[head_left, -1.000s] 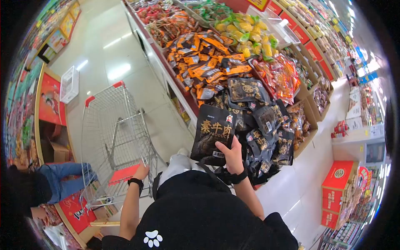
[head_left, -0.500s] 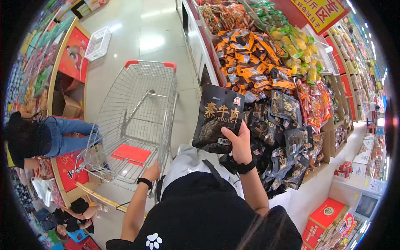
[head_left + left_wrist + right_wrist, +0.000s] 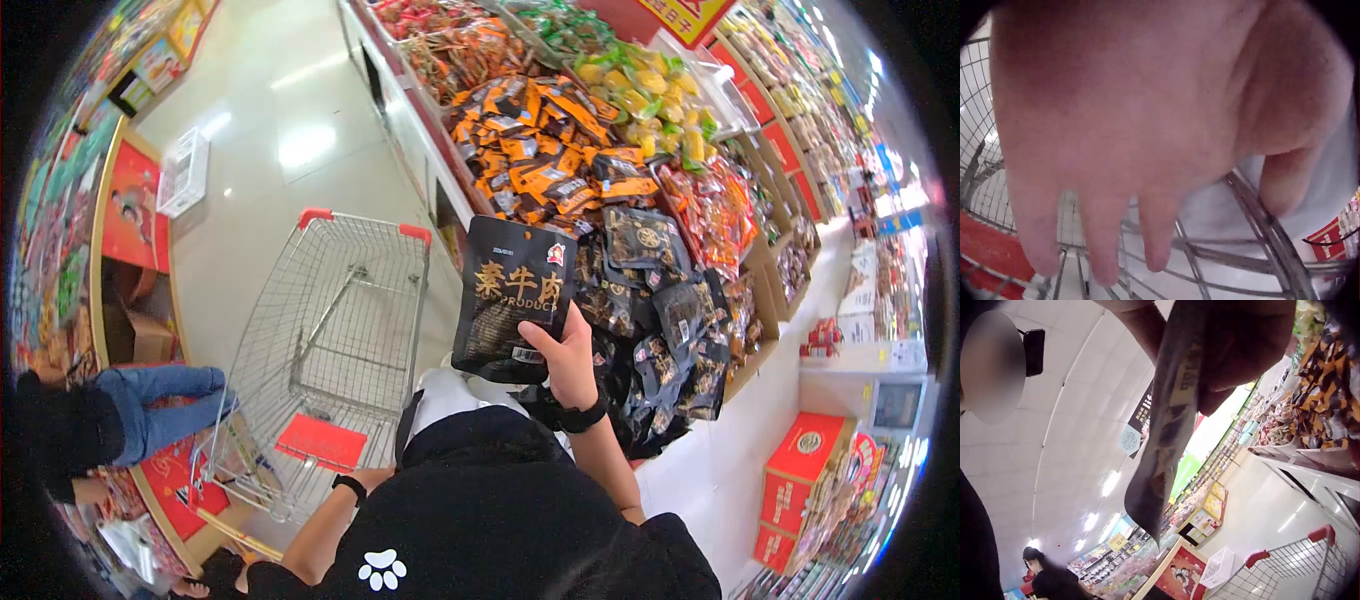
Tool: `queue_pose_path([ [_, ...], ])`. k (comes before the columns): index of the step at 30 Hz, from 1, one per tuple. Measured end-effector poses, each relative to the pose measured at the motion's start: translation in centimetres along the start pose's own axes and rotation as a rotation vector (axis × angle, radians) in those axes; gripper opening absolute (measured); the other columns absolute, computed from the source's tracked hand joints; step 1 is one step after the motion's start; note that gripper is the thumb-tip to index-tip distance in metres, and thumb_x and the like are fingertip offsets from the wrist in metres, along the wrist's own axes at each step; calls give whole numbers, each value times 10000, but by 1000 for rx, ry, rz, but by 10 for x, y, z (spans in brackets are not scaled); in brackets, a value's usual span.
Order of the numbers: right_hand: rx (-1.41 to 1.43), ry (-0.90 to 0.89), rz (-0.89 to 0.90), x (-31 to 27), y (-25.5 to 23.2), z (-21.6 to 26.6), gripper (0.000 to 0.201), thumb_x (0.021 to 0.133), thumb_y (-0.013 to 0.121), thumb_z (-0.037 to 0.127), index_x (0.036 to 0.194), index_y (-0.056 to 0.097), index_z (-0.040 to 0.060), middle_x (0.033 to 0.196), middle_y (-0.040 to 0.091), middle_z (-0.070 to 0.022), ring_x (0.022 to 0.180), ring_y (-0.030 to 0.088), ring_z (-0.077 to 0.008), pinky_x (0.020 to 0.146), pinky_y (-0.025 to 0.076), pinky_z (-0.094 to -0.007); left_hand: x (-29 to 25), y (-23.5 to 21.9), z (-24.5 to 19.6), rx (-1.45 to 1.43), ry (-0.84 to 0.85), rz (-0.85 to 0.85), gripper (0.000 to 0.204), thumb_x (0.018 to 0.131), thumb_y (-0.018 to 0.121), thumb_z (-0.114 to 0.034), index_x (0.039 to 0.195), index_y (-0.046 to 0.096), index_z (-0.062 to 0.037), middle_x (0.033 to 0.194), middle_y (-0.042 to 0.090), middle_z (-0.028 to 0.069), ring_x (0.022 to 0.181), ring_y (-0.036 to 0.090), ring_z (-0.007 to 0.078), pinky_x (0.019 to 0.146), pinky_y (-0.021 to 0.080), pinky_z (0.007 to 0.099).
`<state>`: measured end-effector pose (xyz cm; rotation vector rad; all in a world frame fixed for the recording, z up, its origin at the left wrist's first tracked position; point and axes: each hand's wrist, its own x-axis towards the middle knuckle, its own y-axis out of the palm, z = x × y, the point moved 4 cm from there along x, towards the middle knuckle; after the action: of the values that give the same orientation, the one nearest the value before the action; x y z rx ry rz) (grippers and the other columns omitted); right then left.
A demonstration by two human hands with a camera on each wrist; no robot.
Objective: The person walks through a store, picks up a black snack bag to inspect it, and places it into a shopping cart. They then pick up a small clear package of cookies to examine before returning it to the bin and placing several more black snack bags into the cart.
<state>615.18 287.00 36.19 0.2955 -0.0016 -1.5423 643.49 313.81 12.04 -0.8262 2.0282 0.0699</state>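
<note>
My right hand (image 3: 570,362) holds a flat black snack pouch (image 3: 510,260) with gold lettering by its lower right corner, thumb across the front. In the right wrist view the pouch (image 3: 1169,437) appears edge-on, bent slightly, with the fingers behind it. My left hand (image 3: 376,477) rests at the near side of a wire shopping cart (image 3: 345,330). The left wrist view shows that hand's fingers (image 3: 1100,244) straight over the cart's wires, with the metal rim (image 3: 1260,225) between them and the thumb. A red panel (image 3: 320,441) lies at the cart's near end.
A display bin right of the cart holds orange-and-black packets (image 3: 540,150), yellow corn packs (image 3: 640,85), red packets (image 3: 710,215) and more black pouches (image 3: 650,290). A white basket (image 3: 184,172) stands at the left shelves. Someone in jeans (image 3: 165,410) is beside the cart.
The head view has swung and come back. The left hand has slid along the cart toward my body and its fingers are less visible. The right hand keeps hold of the pouch.
</note>
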Motion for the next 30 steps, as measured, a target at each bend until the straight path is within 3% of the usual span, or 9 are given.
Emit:
queue_pose_path([
  [11, 85, -96, -80, -19, -42, 15, 336, 722, 580, 3, 1039, 471, -27, 954, 557, -50, 851, 509, -102, 778, 405, -239, 3, 2, -3, 125, -60, 90, 273, 783, 406, -213, 873, 566, -11, 895, 558, 232, 841, 546, 355, 727, 416, 417],
  [15, 90, -94, -59, -30, -64, 18, 334, 724, 577, 1, 1039, 469, -29, 955, 557, -49, 851, 509, -102, 779, 403, -237, 36, -33, -44, 492, -208, 123, 269, 787, 401, -210, 845, 580, -18, 894, 559, 226, 841, 546, 348, 727, 415, 412],
  [16, 74, -99, -57, -32, -70, 18, 332, 724, 577, 1, 1036, 469, -30, 957, 556, -50, 854, 507, -102, 779, 401, -237, 53, -50, -53, 664, -3, -40, 301, 788, 405, -252, 734, 589, -20, 777, 588, 192, 757, 569, 351, 650, 442, 443],
  [17, 58, -104, -55, -34, -76, 18, 329, 724, 578, 1, 1034, 469, -32, 960, 555, -50, 856, 506, -102, 779, 400, -236, 68, -69, -74, 631, 115, -292, 309, 797, 400, -252, 703, 575, -16, 727, 583, 172, 705, 563, 359, 610, 443, 435],
  [19, 89, -103, -52, -40, -83, 20, 326, 724, 579, 1, 1030, 470, -32, 958, 555, -50, 852, 506, -100, 777, 399, -234, 37, -116, -206, 250, 239, -603, 246, 825, 438, -206, 846, 550, 12, 782, 584, 180, 790, 559, 324, 674, 434, 372],
  [21, 118, -99, -47, -45, -89, 20, 323, 724, 579, 1, 1027, 471, -32, 956, 556, -50, 847, 505, -98, 774, 398, -233, 20, -123, -279, -313, 453, -625, 283, 829, 453, -181, 1022, 501, 22, 889, 585, 169, 884, 549, 273, 762, 412, 327],
  [25, 160, -90, -3, -47, -96, 19, 321, 724, 582, 3, 1024, 475, -28, 949, 558, -47, 833, 507, -94, 767, 399, -230, 2, -88, -303, -369, 511, -436, 383, 823, 470, -188, 1146, 416, 11, 980, 566, 155, 934, 537, 239, 808, 394, 311],
  [27, 169, -84, 20, -46, -96, 17, 318, 725, 580, 4, 1024, 476, -26, 946, 559, -47, 830, 508, -93, 764, 400, -230, -11, -73, -302, -113, 506, -341, 392, 812, 491, -203, 1139, 421, 4, 1016, 547, 165, 953, 527, 246, 817, 393, 313],
  [30, 137, -44, 31, -46, -98, 11, 305, 729, 572, 2, 1017, 479, -27, 939, 562, -49, 829, 510, -95, 756, 403, -228, -25, -62, -259, -55, 370, -414, 352, 801, 497, -215, 1073, 464, 6, 968, 552, 180, 922, 529, 282, 789, 403, 330],
])
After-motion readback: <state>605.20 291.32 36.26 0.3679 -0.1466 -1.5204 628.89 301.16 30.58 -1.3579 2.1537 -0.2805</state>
